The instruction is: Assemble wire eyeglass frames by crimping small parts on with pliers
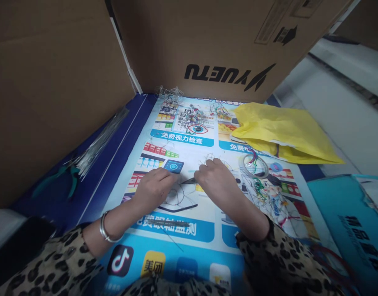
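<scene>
Right hand (215, 176) closed round a slim, dark, pointed tool (189, 181); left hand (155, 188), grip impossible to read, right beside a thin, dark, looped wire (177, 204) on the blue-and-white printed tabletop (204, 234). Danger: a careless tug could kink that loop!

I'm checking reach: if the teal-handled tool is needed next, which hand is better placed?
Probably the left hand: the teal-handled tool lies on that side, by the wire bundle, while the right hand is farther across. Whether the left is free is unclear.
</scene>
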{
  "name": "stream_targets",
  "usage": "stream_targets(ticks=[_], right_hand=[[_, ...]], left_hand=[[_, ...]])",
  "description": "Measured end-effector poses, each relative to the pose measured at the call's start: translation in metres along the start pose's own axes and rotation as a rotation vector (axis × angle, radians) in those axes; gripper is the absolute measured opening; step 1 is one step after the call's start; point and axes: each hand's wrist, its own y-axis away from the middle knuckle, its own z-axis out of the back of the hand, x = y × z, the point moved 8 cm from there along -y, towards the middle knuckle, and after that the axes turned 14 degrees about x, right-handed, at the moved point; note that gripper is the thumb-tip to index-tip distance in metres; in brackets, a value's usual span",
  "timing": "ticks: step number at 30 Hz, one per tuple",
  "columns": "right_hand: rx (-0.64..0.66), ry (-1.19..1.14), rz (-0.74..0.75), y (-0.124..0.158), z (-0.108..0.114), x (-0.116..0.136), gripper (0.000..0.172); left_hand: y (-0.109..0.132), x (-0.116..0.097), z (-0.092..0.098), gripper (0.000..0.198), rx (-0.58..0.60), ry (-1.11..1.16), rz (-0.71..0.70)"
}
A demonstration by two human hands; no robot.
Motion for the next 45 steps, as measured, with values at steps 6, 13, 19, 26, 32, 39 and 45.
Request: stream_targets(ticks=[6,13,19,26,32,39,45], right_hand=[[0.016,-0.010,-0.069,0.005,-0.003,-0.011,0.013],[0.041,-0.037,-0.108,0.007,-0.004,-0.005,0.013],[0.085,-0.095,-0.138,0.005,-0.012,-0.005,0.012],[0.117,-0.151,-0.059,0.004,-0.014,-0.009,0.026],[0.005,-0.115,-0.054,0.003,-0.004,-0.001,0.031],[-0.044,-0.094,-0.049,0.003,-0.005,0.009,0.027],[-0.070,-0.102,-0.024,0.007,-0.006,0.011,0.026]], left_hand=[[0.000,0.002,-0.001,0.020,0.010,-0.022,-0.003],[0.000,0.007,-0.002,0.020,0.020,0.012,0.027],[0.001,0.009,-0.005,0.017,0.030,0.049,0.033],[0.001,0.011,-0.011,0.020,0.070,0.123,0.013],[0.001,0.011,-0.010,0.019,0.065,0.127,0.033],[0.000,0.009,-0.007,0.018,0.031,0.116,0.017],[-0.001,0.008,-0.005,0.018,0.021,0.106,0.027]])
